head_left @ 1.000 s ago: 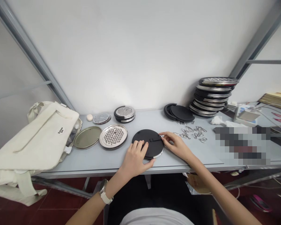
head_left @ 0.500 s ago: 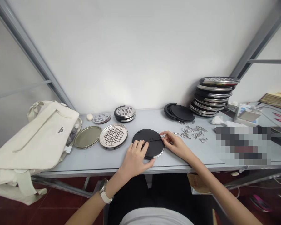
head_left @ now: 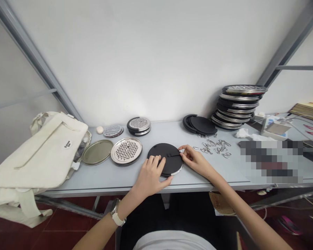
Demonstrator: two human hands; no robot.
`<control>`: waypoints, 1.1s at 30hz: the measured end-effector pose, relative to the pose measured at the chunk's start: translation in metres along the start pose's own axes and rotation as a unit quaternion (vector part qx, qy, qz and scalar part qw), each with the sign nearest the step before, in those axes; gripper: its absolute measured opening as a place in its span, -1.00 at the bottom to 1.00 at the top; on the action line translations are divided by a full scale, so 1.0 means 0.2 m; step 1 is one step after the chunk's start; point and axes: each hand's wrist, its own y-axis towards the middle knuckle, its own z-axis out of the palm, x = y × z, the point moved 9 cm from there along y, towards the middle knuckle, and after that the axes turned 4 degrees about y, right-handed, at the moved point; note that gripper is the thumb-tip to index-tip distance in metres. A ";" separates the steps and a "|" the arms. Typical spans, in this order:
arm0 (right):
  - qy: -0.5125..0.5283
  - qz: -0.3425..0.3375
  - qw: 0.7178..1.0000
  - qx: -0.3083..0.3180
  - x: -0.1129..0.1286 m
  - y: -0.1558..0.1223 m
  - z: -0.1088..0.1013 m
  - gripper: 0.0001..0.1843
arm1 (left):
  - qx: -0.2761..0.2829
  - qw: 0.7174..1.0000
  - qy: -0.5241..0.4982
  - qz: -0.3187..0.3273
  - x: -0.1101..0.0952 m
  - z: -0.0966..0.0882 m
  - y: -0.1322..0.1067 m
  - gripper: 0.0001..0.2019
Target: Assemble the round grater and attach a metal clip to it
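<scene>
Just below frame centre, our spread left hand steadies the disc while our right hand pinches a likely clip, rim work whose next move seems to need precision

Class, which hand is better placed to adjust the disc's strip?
Probably the right hand: its fingertips are at the end of the strip, while the left hand rests on the black disc.

Grey table, cream bag, perforated discs, black disc near front edge, scattered metal clips, tall disc stack
</scene>
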 end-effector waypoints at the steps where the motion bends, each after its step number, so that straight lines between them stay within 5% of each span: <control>1: 0.000 0.000 1.000 -0.001 0.00 0.00 0.00 -0.76 | 0.000 1.000 0.000 0.001 0.00 0.00 0.00 -0.46; 19: 0.018 -0.004 0.997 -0.071 0.02 0.00 -0.07 -0.74 | -0.005 1.000 0.007 0.005 0.00 0.00 0.00 -0.45; 33: -0.023 -0.021 0.999 -0.040 0.05 0.00 -0.05 -0.77 | -0.010 1.000 0.004 0.005 0.00 0.00 0.00 -0.45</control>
